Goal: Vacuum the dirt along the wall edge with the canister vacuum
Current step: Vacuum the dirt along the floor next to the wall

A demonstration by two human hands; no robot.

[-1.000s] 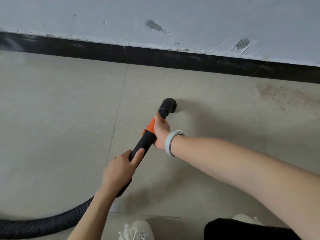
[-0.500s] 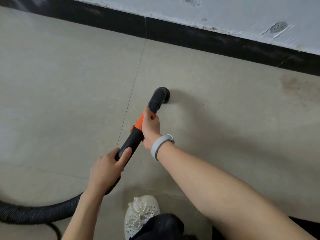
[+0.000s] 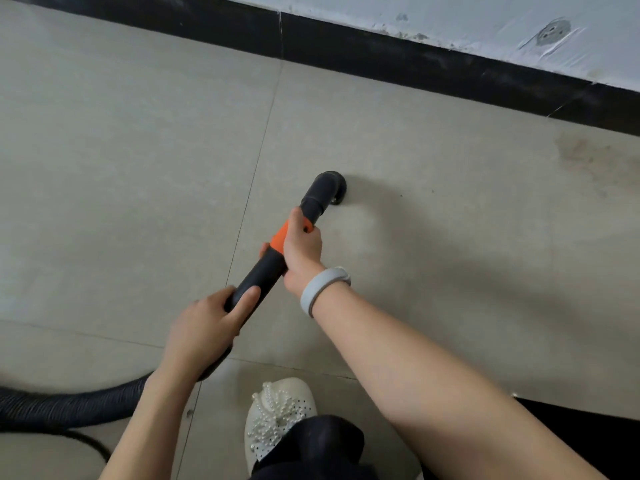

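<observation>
A black vacuum wand with an orange collar slants up from lower left, ending in a black elbow nozzle pressed on the beige tile floor. My right hand grips the wand at the orange collar. My left hand grips the wand lower down, where the ribbed black hose joins it. A brownish patch of dirt lies on the tile at the far right, close to the black skirting under the grey wall. The nozzle is well left of that dirt.
My white beaded shoe and dark trouser leg stand just below the hands. A thin black cable runs beside the hose at lower left. The wall has patched spots. Tile joints cross the floor.
The view has tilted down and turned, so wall and skirting sit higher and more slanted. Nozzle and both hands keep their grip on the wand; my shoe has come into view.
</observation>
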